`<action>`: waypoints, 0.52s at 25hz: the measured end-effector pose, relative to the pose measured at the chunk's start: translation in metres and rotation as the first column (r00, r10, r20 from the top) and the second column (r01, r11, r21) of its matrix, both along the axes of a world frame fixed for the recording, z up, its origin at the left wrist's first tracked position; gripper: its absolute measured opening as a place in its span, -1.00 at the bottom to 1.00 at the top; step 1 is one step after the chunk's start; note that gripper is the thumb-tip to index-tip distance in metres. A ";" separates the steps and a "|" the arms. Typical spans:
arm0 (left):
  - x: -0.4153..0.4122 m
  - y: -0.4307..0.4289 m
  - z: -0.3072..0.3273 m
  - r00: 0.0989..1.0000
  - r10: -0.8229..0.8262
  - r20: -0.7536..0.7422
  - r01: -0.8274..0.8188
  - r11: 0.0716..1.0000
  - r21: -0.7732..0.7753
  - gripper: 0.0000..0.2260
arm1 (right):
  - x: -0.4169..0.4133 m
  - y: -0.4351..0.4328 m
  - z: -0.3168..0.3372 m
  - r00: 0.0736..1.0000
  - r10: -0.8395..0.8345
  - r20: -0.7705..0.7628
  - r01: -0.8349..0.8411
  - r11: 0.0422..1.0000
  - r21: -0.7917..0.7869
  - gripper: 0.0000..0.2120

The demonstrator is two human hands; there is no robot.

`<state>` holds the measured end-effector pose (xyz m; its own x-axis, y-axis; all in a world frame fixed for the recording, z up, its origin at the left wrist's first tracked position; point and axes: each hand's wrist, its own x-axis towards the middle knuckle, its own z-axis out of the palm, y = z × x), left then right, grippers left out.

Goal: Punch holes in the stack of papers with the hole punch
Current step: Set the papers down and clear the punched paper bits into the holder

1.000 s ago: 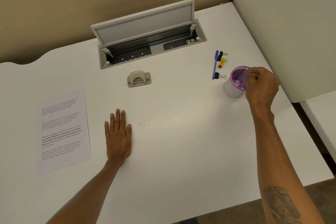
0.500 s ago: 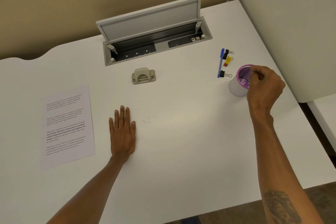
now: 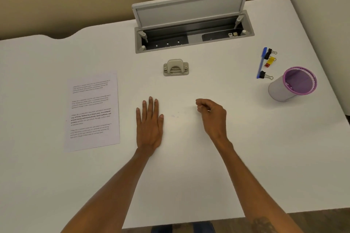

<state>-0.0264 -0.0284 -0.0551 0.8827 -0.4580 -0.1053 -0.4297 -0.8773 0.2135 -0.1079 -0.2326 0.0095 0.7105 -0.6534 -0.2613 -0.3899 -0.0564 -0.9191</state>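
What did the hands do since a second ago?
The right hand let go of the purple-rimmed mesh cup and moved left to the middle of the desk, fingers curled. The left hand stayed flat on the desk. The papers, hole punch, pen and clips stayed put.

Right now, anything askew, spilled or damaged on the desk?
Nothing spilled or damaged. The pen cup appears tilted, though that may be lens distortion. The cable hatch stands open. The papers lie flat, slightly rotated; the hole punch sits upright, untouched.
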 end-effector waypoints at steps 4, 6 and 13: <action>0.001 0.002 -0.003 1.000 0.003 0.023 -0.003 1.000 0.004 -0.49 | -0.004 0.028 -0.019 0.986 0.158 -0.056 -0.165 0.975 -0.151 -0.74; 0.001 0.003 -0.004 1.000 -0.001 0.031 0.001 1.000 0.010 -0.49 | -0.007 0.031 -0.027 0.959 0.258 -0.121 -0.284 0.889 -0.358 -0.65; 0.000 0.003 -0.004 0.999 -0.005 0.040 0.005 1.000 -0.006 -0.49 | -0.014 0.059 -0.048 0.764 0.243 -0.598 -0.616 0.551 -0.562 -0.23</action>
<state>-0.0264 -0.0255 -0.0593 0.8838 -0.4630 -0.0676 -0.4424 -0.8739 0.2012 -0.1216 -0.1739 -0.0389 0.8947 -0.3958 -0.2067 -0.4403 -0.8594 -0.2599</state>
